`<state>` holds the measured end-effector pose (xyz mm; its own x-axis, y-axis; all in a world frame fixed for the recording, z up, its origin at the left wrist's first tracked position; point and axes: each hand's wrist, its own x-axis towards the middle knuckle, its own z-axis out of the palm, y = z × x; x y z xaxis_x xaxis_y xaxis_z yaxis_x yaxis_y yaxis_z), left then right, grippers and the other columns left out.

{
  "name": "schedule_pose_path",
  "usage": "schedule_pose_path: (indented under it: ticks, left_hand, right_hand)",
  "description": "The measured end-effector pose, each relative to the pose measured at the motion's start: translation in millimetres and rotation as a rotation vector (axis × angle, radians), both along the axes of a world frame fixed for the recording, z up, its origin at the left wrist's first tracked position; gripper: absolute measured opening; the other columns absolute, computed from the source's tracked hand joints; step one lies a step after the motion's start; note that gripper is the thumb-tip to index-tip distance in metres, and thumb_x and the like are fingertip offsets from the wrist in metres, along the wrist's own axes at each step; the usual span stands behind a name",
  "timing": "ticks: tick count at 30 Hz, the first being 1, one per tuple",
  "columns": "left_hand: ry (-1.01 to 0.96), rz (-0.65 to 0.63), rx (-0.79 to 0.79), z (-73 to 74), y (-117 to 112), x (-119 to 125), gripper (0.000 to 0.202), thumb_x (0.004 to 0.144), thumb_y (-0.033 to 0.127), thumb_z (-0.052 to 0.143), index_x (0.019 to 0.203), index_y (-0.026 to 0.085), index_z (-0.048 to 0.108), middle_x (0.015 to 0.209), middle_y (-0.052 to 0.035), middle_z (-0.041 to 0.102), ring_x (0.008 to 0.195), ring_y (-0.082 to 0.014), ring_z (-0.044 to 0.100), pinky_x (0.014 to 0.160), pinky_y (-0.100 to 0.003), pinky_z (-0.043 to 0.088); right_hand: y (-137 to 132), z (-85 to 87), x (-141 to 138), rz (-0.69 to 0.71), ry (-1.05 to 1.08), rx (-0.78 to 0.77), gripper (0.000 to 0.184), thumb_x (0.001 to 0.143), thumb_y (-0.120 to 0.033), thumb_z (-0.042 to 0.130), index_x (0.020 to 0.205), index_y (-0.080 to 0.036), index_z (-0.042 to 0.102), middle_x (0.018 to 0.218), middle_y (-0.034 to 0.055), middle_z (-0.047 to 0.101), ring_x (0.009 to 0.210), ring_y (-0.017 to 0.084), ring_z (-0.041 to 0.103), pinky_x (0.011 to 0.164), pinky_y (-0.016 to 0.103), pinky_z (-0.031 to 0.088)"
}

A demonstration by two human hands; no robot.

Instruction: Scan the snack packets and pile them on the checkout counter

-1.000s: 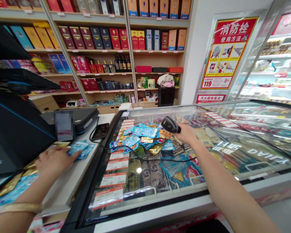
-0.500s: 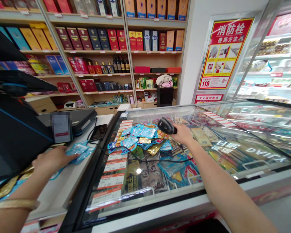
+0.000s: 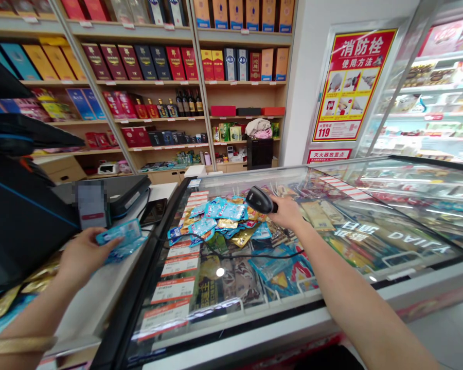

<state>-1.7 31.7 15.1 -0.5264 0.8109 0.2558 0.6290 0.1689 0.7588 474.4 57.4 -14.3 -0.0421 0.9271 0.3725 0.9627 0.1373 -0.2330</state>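
My left hand (image 3: 85, 256) pinches a small blue snack packet (image 3: 120, 232) between thumb and fingers, raised a little over the white counter (image 3: 96, 295). Another blue packet (image 3: 125, 250) lies just beneath it. My right hand (image 3: 287, 211) is wrapped round the handle of a black barcode scanner (image 3: 259, 199), whose head points left over the freezer's glass top. Below the scanner, a loose pile of blue and gold snack packets (image 3: 227, 210) rests on the glass. The scanner's black cable (image 3: 247, 256) runs across the glass in front of the pile.
A chest freezer (image 3: 254, 174) with a glass lid fills the middle and right. At left stand a black checkout terminal (image 3: 19, 216), a small screen device (image 3: 92, 203) and a dark phone (image 3: 154, 210). Gold packets (image 3: 7, 303) lie at lower left. Shelves of boxes (image 3: 146, 82) line the back wall.
My left hand has lifted one blue packet off the counter, tilting it up. My right hand still holds the scanner over the pile. The view has shifted slightly.
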Motion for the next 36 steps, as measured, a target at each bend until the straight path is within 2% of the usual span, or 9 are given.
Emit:
schedule_pose_path:
  ticks: [3, 6, 10, 13, 19, 26, 36]
  left_hand:
    - [-0.423, -0.103, 0.127, 3.4, -8, 41, 0.046, 0.043, 0.036, 0.079, 0.08, 0.021, 0.058, 0.064, 0.0039, 0.062, 0.062, -0.0168, 0.056, 0.063, -0.029, 0.046]
    - [-0.712, -0.246, 0.198, 8.4, -9, 88, 0.045, 0.04, 0.028, 0.084, 0.077, 0.018, 0.06, 0.073, 0.0019, 0.068, 0.065, -0.0135, 0.061, 0.064, -0.026, 0.051]
    - [-0.862, -0.349, 0.235, 2.9, 0, 139, 0.042, 0.04, 0.028, 0.085, 0.075, 0.017, 0.064, 0.071, 0.0006, 0.07, 0.063, -0.0143, 0.063, 0.063, -0.028, 0.055]
    - [-0.889, -0.38, 0.257, -9.5, 10, 161, 0.042, 0.041, 0.032, 0.085, 0.075, 0.016, 0.067, 0.069, 0.0003, 0.069, 0.061, -0.0142, 0.062, 0.061, -0.028, 0.054]
    - [-0.897, -0.33, 0.265, -28.3, 19, 173, 0.038, 0.046, 0.03, 0.081, 0.078, 0.015, 0.069, 0.069, -0.0002, 0.069, 0.062, -0.0148, 0.061, 0.06, -0.027, 0.051]
    - [-0.898, -0.298, 0.254, -34.7, 17, 174, 0.037, 0.048, 0.028, 0.079, 0.081, 0.015, 0.071, 0.074, -0.001, 0.071, 0.062, -0.0141, 0.061, 0.06, -0.026, 0.052]
    - [-0.832, -0.369, 0.252, -45.4, 19, 172, 0.047, 0.047, 0.037, 0.082, 0.087, 0.015, 0.072, 0.078, -0.0023, 0.072, 0.066, -0.0151, 0.062, 0.062, -0.026, 0.051]
  right_hand:
    - [-2, 2.1, -4, 0.081, 0.046, 0.035, 0.04, 0.076, -0.039, 0.067, 0.114, -0.027, 0.068, 0.101, 0.0053, 0.075, 0.094, 0.026, 0.069, 0.074, 0.028, 0.048]
    - [-8, 5.8, -11, 0.238, 0.091, 0.067, 0.038, 0.076, -0.035, 0.067, 0.113, -0.026, 0.068, 0.102, 0.0045, 0.075, 0.094, 0.024, 0.068, 0.076, 0.027, 0.047]
    - [-17, 10.9, -24, 0.397, 0.082, 0.063, 0.025, 0.076, -0.028, 0.064, 0.1, -0.023, 0.07, 0.095, 0.0042, 0.075, 0.088, 0.022, 0.069, 0.072, 0.025, 0.045]
    - [-19, 10.4, -30, 0.476, 0.068, 0.055, 0.027, 0.075, -0.029, 0.064, 0.1, -0.022, 0.07, 0.095, 0.0051, 0.075, 0.089, 0.022, 0.068, 0.072, 0.025, 0.044]
    - [-16, 5.1, -36, 0.491, -0.016, 0.065, 0.028, 0.072, -0.03, 0.066, 0.099, -0.022, 0.068, 0.093, 0.0058, 0.073, 0.086, 0.023, 0.066, 0.072, 0.027, 0.042]
    - [-21, 8.9, -45, 0.482, -0.085, 0.023, 0.023, 0.074, -0.032, 0.066, 0.094, -0.022, 0.069, 0.09, 0.0052, 0.073, 0.083, 0.022, 0.064, 0.071, 0.027, 0.038]
    - [-25, 9.5, -48, 0.504, -0.059, -0.002, 0.023, 0.074, -0.031, 0.064, 0.094, -0.022, 0.069, 0.084, 0.004, 0.073, 0.08, 0.022, 0.066, 0.066, 0.026, 0.036]
